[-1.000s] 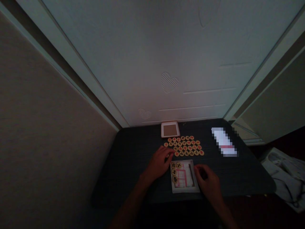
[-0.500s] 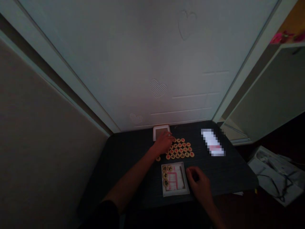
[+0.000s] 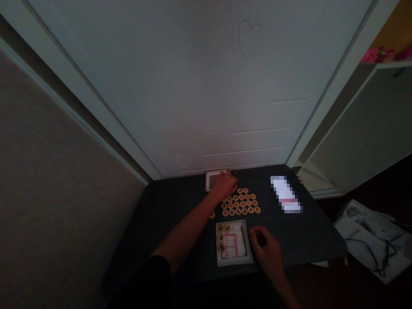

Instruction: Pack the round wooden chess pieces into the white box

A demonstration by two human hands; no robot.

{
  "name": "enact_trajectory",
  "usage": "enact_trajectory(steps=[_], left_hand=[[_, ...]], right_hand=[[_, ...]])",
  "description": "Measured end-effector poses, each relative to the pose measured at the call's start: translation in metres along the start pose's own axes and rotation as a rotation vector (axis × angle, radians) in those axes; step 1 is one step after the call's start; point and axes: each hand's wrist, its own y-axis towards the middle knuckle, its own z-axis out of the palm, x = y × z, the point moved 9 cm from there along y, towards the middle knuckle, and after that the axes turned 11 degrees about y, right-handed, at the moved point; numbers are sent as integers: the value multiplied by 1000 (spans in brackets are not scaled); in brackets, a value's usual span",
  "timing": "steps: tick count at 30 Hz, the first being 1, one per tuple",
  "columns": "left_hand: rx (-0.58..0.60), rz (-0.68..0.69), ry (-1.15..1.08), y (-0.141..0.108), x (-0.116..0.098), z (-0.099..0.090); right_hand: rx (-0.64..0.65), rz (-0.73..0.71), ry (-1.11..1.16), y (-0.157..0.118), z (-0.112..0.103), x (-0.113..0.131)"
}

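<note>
Left side: While our left arm reaches across the dark table point(image 3: 180, 206), our left hand point(image 3: 226, 184) hangs palm down at the far end of the game pieces point(image 3: 238, 204), partly covering the framed tray point(image 3: 211, 179).
Left fingers: We see them bent and close together, with the tips by the row farthest from us; we cannot tell whether they pinch a piece.
Right side: Our right hand point(image 3: 266, 246) is just beside the right wall of the white box point(image 3: 218, 257), near the table's front edge.
Right fingers: They curl round, thumb and forefinger tips drawn together in a loop; we cannot tell whether anything is between them.
Rows: The round pieces lie flat beyond the box, marked in red or black, in four rows, the farthest partly hidden by our left hand.
Loose piece: One round piece point(image 3: 212, 215) lies left of the nearest row, close by our left forearm.
Box: Four black-marked pieces point(image 3: 221, 237) sit inside along its left, over a white base with pink lines.
Back edge: The framed tray, brown in the middle, stands near the pale panel point(image 3: 144, 94) with its raised hearts.
Right end: A bright pixelated patch point(image 3: 285, 193) covers something on the table.
</note>
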Motion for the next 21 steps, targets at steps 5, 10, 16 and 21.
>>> enact_trajectory(steps=[5, 10, 16, 21], left_hand=[[17, -41, -21, 4, 1, 2], [16, -69, -64, 3, 5, 2], [-52, -99, -190, 0, 8, -17], [-144, -65, -382, -27, -7, -56]], right_hand=[[23, 3, 14, 0, 1, 2], [24, 15, 4, 0, 1, 0], [28, 6, 3, 0, 2, -1], [27, 5, 1, 0, 1, -2]])
